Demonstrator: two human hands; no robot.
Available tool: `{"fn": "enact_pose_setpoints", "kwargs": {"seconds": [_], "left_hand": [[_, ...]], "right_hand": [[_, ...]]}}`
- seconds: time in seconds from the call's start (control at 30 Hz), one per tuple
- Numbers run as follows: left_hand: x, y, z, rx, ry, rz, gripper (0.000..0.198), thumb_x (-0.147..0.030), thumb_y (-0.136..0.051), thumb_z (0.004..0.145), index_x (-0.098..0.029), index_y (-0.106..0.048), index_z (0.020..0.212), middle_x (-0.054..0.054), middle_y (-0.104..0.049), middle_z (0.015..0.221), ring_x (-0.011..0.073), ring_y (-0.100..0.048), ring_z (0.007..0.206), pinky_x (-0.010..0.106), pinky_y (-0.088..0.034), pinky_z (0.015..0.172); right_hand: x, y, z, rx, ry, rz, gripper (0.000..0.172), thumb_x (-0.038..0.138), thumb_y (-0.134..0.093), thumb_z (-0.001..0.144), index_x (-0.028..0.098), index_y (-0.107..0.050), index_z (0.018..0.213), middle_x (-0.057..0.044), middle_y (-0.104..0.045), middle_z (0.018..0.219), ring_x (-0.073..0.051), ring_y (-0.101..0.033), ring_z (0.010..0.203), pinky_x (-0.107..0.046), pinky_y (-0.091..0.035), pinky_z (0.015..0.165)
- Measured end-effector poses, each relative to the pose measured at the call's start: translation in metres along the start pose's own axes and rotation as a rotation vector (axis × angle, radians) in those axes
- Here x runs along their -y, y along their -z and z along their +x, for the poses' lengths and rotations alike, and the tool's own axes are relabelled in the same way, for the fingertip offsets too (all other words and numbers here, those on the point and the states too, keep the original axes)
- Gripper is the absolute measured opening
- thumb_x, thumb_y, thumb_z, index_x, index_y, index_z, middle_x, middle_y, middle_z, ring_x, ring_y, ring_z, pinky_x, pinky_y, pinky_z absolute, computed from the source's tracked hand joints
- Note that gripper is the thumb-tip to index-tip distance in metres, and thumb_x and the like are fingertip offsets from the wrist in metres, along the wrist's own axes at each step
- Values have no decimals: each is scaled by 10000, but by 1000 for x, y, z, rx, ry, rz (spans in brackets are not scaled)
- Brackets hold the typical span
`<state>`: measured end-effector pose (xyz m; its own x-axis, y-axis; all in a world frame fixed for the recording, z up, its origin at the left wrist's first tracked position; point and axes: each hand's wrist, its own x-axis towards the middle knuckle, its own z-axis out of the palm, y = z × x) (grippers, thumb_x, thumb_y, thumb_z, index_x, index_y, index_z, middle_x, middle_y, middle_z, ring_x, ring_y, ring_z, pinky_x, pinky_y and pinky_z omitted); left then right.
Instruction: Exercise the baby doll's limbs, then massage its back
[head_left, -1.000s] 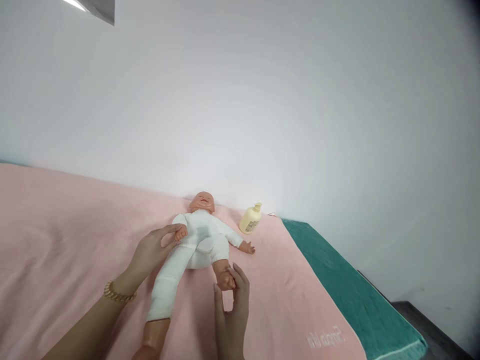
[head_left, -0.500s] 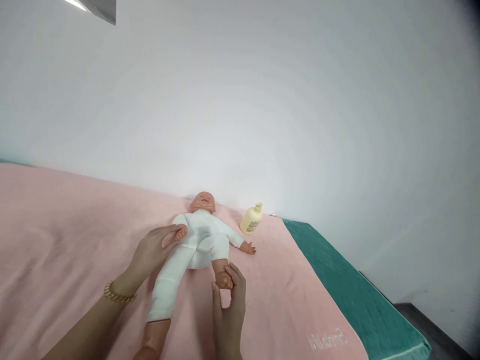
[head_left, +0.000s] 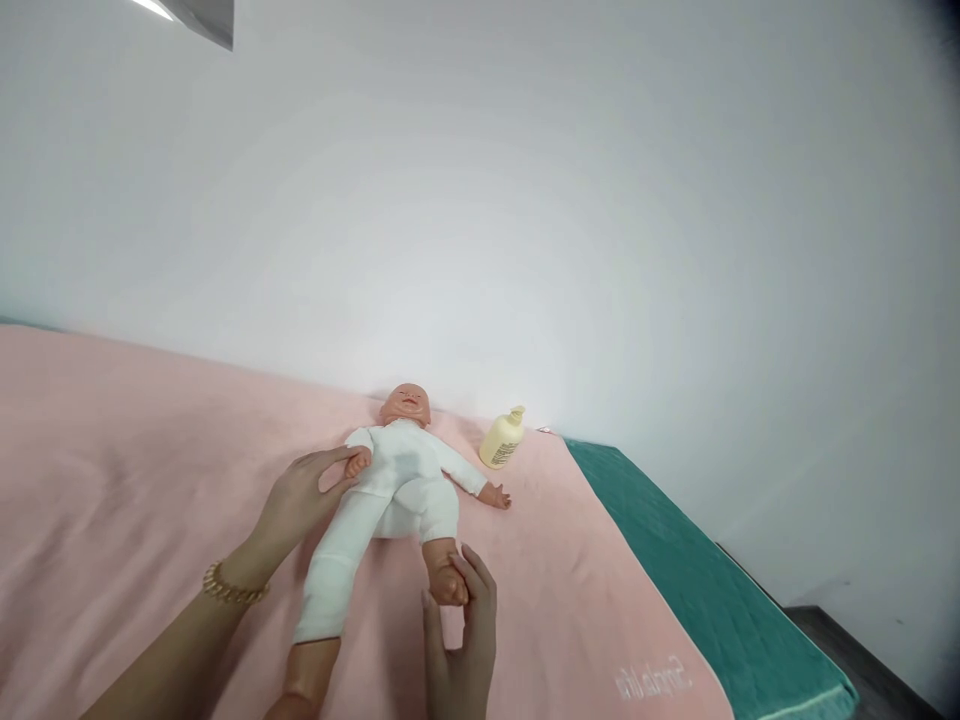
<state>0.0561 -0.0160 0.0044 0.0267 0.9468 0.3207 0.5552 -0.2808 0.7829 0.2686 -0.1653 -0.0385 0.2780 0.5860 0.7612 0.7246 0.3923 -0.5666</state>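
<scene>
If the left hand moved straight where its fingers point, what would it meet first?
The plastic hand of the white-suited doll, which the left hand seems to hold; after it, probably the torso, though depth is unclear.

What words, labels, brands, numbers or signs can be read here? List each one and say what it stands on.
No text reads clearly.
Pale lettering on the pink cloth: seemingly reversed, too blurred to read.
Dark print on the pale yellow pump bottle: too small to read.
Grey patch on the white-clothed doll: no readable letters.
</scene>
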Motion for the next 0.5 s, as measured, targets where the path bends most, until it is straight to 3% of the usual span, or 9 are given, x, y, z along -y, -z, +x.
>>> {"fn": "enact_pose_setpoints", "kwargs": {"seconds": [0.13,0.23,0.37,0.5], "left_hand": [[-5,11,0,8,-5,-17,440,-495,-532,812,-256,-721,1129,26,-712,1252,298,-639,1169,351,-515,944],[-6,20,0,-9,26,-39,424,-546,-549,838,-287,-715,1129,7,-726,1221,287,-658,1141,331,-525,920],[10,30,4,-60,119,-30,441,-557,-586,817,-294,-677,1160,12,-709,1253,290,-654,1150,351,-524,932],[26,39,8,-66,187,12,456,-503,-565,839,-258,-619,1220,31,-670,1318,292,-620,1201,375,-512,936]], "right_hand": [[-7,8,-13,56,55,-6,394,184,-597,924,236,-549,1311,-121,-618,1282,-243,-651,1149,-336,-592,893],[-9,9,-26,36,14,10,352,229,-598,928,237,-592,1280,-132,-625,1268,-277,-663,1122,-383,-602,877],[-8,9,-43,17,-122,31,319,280,-631,911,250,-642,1228,-129,-626,1250,-314,-648,1134,-441,-602,890],[-6,12,-51,38,-148,36,325,273,-660,896,333,-637,1215,-81,-615,1248,-297,-651,1118,-432,-609,873]]}}
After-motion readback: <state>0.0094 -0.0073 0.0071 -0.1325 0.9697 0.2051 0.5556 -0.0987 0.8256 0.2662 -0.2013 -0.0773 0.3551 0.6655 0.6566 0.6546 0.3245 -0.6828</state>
